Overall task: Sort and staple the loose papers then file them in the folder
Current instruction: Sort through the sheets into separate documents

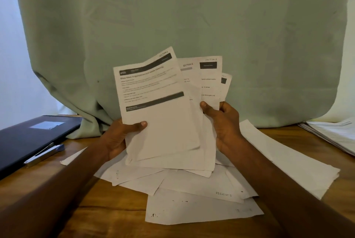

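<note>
You held white printed sheets (pixel 161 115) with dark grey bands; behind hung a pale green curtain (pixel 172 17), beside a navy, perhaps black, folder (pixel 23 139) on brown wood-grain table (pixel 107 209).

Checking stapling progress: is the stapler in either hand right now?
No. The stapler lies on the table beside the folder; both hands hold papers.

Both forearms reach forward and upward from the bottom corners, converging on the fanned sheets (pixel 169 107). The left hand (pixel 119 138) grips the sheets' lower left edge, thumb pressed flat across the front page, fingers hidden behind. The right hand (pixel 222 122) pinches the sheets' right side, thumb on the front, fingers curled round the back, wrist bent slightly inward
</note>
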Available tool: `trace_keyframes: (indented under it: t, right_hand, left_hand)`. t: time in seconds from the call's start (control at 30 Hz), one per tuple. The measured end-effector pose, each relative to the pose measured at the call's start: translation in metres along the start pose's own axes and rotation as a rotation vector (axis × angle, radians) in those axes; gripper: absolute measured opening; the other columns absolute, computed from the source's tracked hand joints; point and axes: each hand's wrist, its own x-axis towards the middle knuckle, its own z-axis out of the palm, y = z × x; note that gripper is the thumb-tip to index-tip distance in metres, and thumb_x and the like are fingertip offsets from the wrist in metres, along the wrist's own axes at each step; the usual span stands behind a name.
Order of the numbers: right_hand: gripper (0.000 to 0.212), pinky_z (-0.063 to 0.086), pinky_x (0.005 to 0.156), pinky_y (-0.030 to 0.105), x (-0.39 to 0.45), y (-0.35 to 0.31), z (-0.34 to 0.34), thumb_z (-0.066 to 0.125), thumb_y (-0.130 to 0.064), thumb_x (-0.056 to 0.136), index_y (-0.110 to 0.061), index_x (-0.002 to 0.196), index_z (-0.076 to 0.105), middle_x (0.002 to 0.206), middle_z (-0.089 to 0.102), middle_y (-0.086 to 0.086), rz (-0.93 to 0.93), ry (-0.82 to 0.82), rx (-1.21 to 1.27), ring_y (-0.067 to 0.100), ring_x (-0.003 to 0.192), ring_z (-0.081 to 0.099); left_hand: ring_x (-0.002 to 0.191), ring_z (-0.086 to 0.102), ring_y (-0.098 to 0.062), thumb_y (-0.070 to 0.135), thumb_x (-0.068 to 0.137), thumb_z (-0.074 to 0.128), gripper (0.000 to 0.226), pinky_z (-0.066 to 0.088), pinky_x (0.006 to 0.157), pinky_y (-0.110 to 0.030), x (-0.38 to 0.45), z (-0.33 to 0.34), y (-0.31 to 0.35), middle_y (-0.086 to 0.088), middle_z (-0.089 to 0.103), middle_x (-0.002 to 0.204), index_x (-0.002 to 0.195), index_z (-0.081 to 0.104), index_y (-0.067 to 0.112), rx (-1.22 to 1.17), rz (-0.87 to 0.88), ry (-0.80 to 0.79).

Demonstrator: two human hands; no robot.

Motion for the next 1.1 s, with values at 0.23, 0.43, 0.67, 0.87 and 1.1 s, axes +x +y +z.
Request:
trace_keyframes:
  t: [0.23,0.43,0.67,0.87,1.1]
  right_hand:
    - [0.042,0.061,0.086,0.038,-0.003,-0.001,0.008,0.075,-0.030,0.087,-0.029,0.127,0.061,0.118,0.074,-0.002,-0.003,-0.280,0.073,0.020,0.106,0.073]
    - [0.046,0.052,0.087,0.034,0.018,0.021,-0.020,0.072,-0.037,0.092,-0.033,0.134,0.056,0.108,0.070,-0.003,-0.133,-0.225,-0.891,0.017,0.096,0.067]
    - [0.063,0.042,0.108,0.044,-0.020,0.052,-0.004,0.046,-0.074,0.093,-0.029,0.136,0.055,0.141,0.058,-0.002,-0.115,-0.717,-1.391,0.023,0.127,0.055]
    - [0.057,0.039,0.111,0.044,-0.052,0.055,0.034,0.035,-0.063,0.103,-0.018,0.133,0.054,0.132,0.053,0.000,0.035,-0.906,-1.214,0.022,0.124,0.050]
    - [0.033,0.043,0.104,0.030,0.008,0.040,-0.011,0.064,-0.021,0.096,-0.013,0.128,0.066,0.133,0.064,0.005,-0.161,-0.466,-1.321,0.025,0.127,0.056]
  left_hand:
    - [0.116,0.069,-0.031,0.018,0.073,0.090,0.069,0.062,0.082,-0.038,-0.008,0.006,0.005,-0.009,0.072,0.125,0.135,0.060,0.016,0.128,-0.105,-0.131]
    - [0.119,0.066,-0.035,-0.003,0.084,0.073,0.054,0.059,0.092,-0.050,0.009,-0.027,0.009,-0.015,0.069,0.129,0.136,0.061,0.005,-0.182,0.001,0.325]
    - [0.119,0.065,-0.034,-0.010,0.087,0.069,0.036,0.053,0.101,-0.053,0.014,-0.040,0.012,-0.015,0.067,0.131,0.115,0.066,0.013,-0.258,0.042,0.484]
    - [0.110,0.071,-0.032,-0.007,0.087,0.071,0.039,0.064,0.077,-0.046,0.015,-0.030,0.016,-0.012,0.073,0.122,0.120,0.066,0.012,-0.276,-0.061,0.427]
    - [0.108,0.070,-0.030,-0.005,0.089,0.070,0.031,0.056,0.094,-0.048,0.010,-0.013,0.004,-0.012,0.073,0.121,0.115,0.070,0.013,-0.226,-0.127,0.398]
